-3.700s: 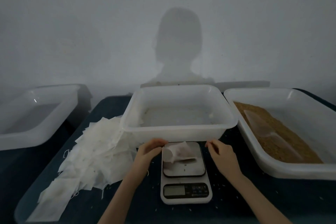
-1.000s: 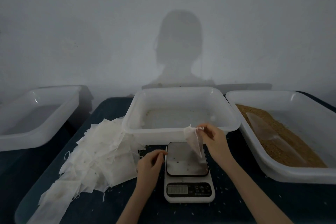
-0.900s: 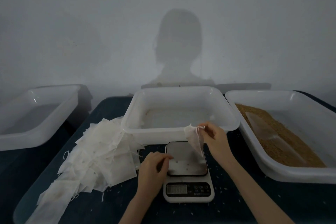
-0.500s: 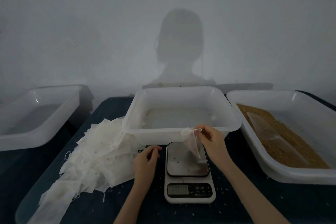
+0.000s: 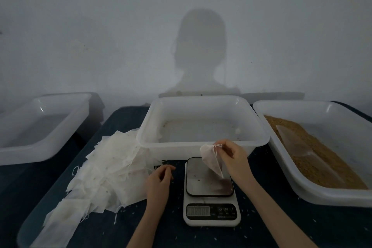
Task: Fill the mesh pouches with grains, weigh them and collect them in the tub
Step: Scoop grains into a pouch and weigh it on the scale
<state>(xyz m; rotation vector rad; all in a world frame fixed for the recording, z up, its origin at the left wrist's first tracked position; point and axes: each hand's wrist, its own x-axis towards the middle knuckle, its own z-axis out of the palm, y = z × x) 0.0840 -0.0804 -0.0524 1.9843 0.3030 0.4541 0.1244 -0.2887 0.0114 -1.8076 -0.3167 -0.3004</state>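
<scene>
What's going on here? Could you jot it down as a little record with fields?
Right hand: pinches a mesh pouch by its top, hanging above the scale
Left hand: loosely curled, holding nothing, between the scale and the pile of empty pouches
Scale plate: bare but for a few stray grains
Middle tub: almost empty
Right tub: brown grains with a clear scoop
Left tub: nothing seen inside
</scene>
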